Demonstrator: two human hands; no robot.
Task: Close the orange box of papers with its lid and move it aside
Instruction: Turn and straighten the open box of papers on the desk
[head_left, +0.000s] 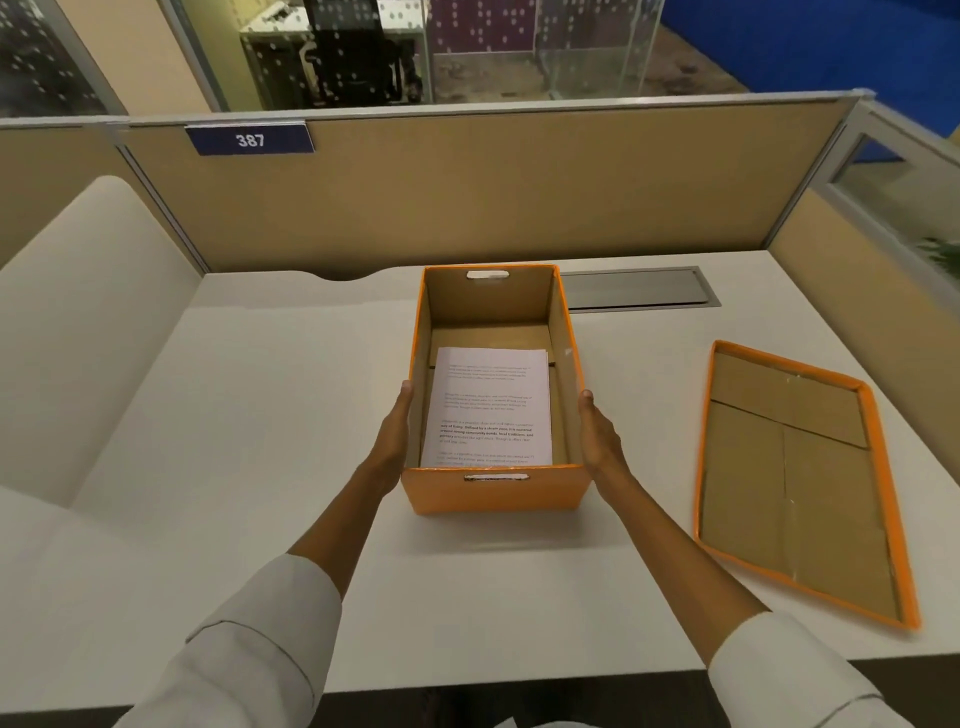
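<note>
An open orange box (493, 493) stands in the middle of the white desk (260, 441), with a stack of printed papers (488, 410) lying flat on its brown floor. My left hand (397, 426) presses flat against the box's left wall and my right hand (597, 436) against its right wall, thumbs at the rim. The orange lid (795, 478) lies upside down on the desk to the right of the box, brown inside facing up, apart from both hands.
A grey metal cable cover (639, 288) is set into the desk behind the box. Tan partition walls (467, 197) close off the back and right of the desk. A blue plate reading 387 (249, 139) hangs on the back partition.
</note>
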